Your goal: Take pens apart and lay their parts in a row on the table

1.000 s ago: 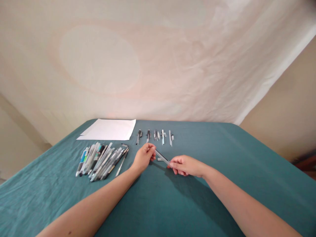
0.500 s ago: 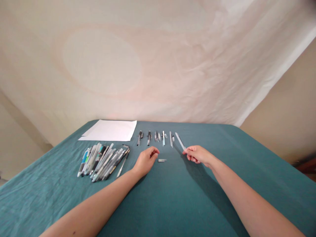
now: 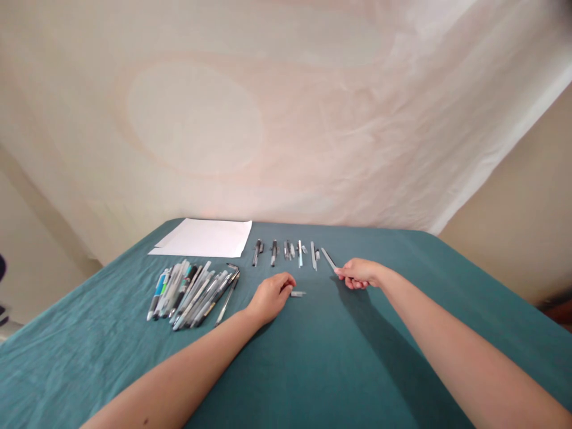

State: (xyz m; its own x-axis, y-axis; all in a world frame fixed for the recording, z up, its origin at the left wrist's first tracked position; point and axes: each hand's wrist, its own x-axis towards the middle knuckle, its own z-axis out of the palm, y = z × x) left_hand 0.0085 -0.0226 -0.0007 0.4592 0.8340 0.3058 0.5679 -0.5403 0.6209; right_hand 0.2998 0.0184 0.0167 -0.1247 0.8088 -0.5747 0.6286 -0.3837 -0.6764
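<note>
A slim clear-grey pen (image 3: 329,259) is pinched near its lower end by my right hand (image 3: 358,273), at the right end of the row. It slants away from me, up and left from the fingers. My left hand (image 3: 272,296) rests on the cloth with its fingers curled together, and no object shows in them. Right by those fingertips lies a small clear pen cap (image 3: 298,294); whether they touch it I cannot tell. Just left of the held pen, a grey pen (image 3: 313,256) lies on the cloth with a cap beside it.
Pens with caps beside them, among them a black pen (image 3: 256,252) and a pale blue pen (image 3: 300,254), form a row at the back. A pile of pens (image 3: 192,295) lies left of my left hand. White paper sheets (image 3: 203,237) lie behind it on the green tablecloth (image 3: 313,363).
My right hand has lowered the pen slightly toward the cloth beside the row. My left fingers are closer to the loose cap. The whole view has shifted a little.
</note>
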